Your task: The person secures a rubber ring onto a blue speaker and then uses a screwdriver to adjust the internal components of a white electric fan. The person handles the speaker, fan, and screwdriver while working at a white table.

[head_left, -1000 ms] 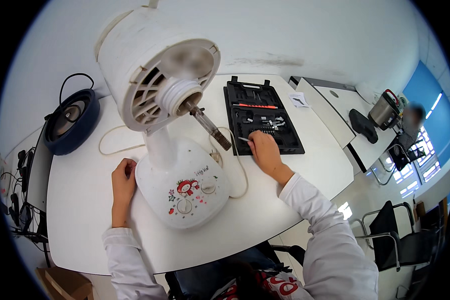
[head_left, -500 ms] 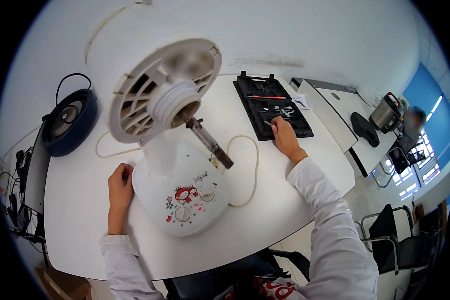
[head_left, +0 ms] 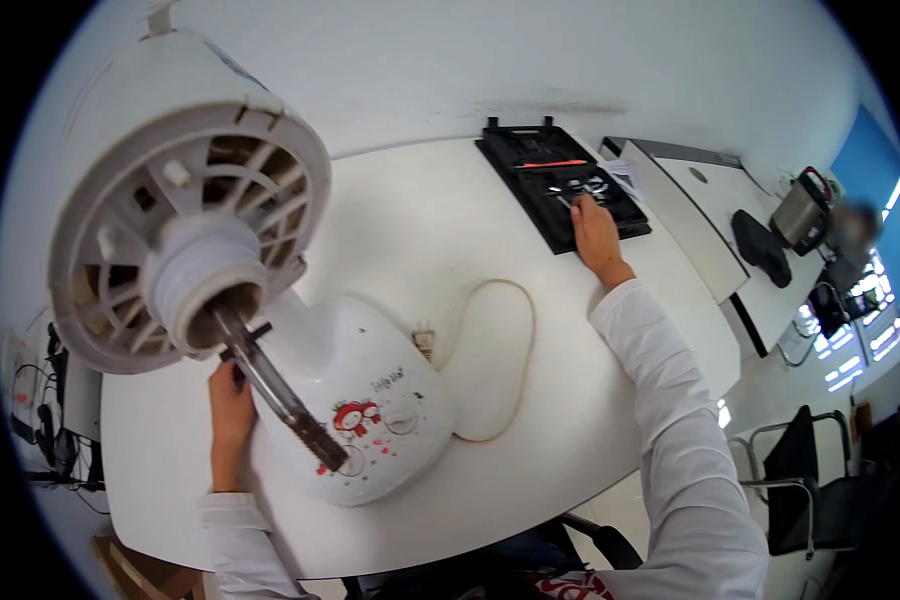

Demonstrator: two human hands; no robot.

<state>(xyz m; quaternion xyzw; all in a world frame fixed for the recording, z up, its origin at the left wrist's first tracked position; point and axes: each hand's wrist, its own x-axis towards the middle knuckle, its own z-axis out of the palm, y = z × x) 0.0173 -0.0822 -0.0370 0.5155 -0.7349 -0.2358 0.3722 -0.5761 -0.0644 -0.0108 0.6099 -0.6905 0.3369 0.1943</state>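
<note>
A white table fan without its blades or front grille stands on the table. Its motor head [head_left: 185, 235] looms at the left with a bare metal shaft [head_left: 282, 395] sticking out. Below is its rounded base [head_left: 375, 440], with two dials and cartoon decoration. My left hand [head_left: 232, 410] rests beside the base, fingers curled and partly hidden by the fan head; whatever they hold is hidden. My right hand [head_left: 598, 240] reaches over an open black tool case [head_left: 555, 235], fingers pinched at small shiny metal pieces [head_left: 580, 186]; I cannot make out what they grip.
The fan's pale cord [head_left: 532, 350] loops on the white table [head_left: 570, 440], its plug [head_left: 424, 338] by the base. An orange-red tool [head_left: 555, 164] lies in the case. To the right are another desk [head_left: 670, 215], a metal kettle [head_left: 802, 212], chairs [head_left: 795, 480] and a blurred person [head_left: 850, 250].
The view has shifted. The fan head now appears farther left and lower, covering the round blue thing seen before. My right hand remains at the tool case, its fingertips farther in among the metal pieces.
</note>
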